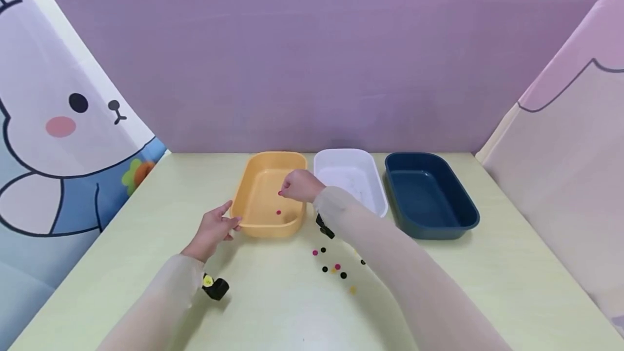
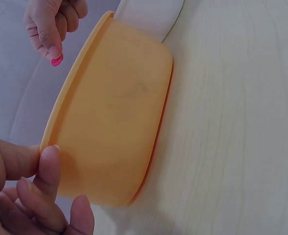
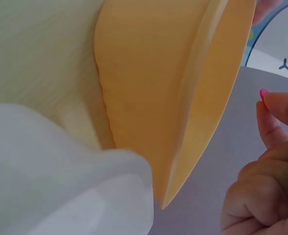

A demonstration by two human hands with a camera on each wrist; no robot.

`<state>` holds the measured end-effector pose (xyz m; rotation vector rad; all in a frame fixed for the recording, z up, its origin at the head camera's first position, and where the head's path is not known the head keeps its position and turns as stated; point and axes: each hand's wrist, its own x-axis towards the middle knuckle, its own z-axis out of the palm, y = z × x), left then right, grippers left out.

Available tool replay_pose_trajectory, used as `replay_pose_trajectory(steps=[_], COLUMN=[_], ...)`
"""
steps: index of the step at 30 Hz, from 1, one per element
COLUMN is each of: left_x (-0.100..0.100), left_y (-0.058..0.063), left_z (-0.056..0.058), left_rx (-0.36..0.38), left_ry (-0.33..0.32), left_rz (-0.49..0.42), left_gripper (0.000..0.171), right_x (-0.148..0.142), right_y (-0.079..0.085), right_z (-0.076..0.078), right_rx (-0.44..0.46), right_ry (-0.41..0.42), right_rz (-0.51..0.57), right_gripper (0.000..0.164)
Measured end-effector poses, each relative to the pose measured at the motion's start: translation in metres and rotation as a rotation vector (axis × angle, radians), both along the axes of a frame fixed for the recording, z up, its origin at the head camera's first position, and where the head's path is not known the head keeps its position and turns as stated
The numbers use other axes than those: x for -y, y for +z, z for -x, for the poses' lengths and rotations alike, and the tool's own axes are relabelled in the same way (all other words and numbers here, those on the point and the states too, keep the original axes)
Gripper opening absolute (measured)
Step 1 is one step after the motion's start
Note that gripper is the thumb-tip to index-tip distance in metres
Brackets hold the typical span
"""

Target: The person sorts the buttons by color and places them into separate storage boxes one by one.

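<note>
Over the orange tray [image 1: 260, 194], my right hand [image 1: 302, 185] pinches a small pink disc [image 2: 57, 60] between thumb and forefinger. Another pink disc [image 1: 278, 212] lies on the tray's floor. At the tray's near left corner my left hand [image 1: 214, 229] grips the rim between thumb and finger, as the left wrist view shows; its other fingers hang loosely outside the wall. In the right wrist view the pink tip of the held disc [image 3: 263, 93] shows above the fingers, apart from the tray.
A white tray [image 1: 382, 206] stands right of the orange one, partly behind my right forearm. Farther right is a dark blue tray [image 1: 424, 202]. Several small black discs [image 1: 343, 275], pink discs [image 1: 337, 267] and yellow pieces [image 1: 353, 290] lie scattered on the table [image 1: 273, 302].
</note>
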<state>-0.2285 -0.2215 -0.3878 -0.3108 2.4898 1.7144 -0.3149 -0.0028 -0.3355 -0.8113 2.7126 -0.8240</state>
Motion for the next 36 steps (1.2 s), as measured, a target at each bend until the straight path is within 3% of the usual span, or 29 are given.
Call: replay_pose_trajectory(steps=[12,36], left_x=[-0.001,-0.004], left_y=[-0.002,-0.003], left_z=[-0.002,-0.001], left_rx=[0.012,-0.002], left_ry=[0.02,0.046], left_rz=[0.014,0.008], left_gripper=[0.065,0.064], right_x=[0.014,0.022], right_y=[-0.001,-0.009], right_z=[0.001,0.005], right_rx=[-0.047,-0.002], right_ry=[0.007,-0.037], right_rz=[-0.063,-0.064], right_gripper=[0.013,0.014])
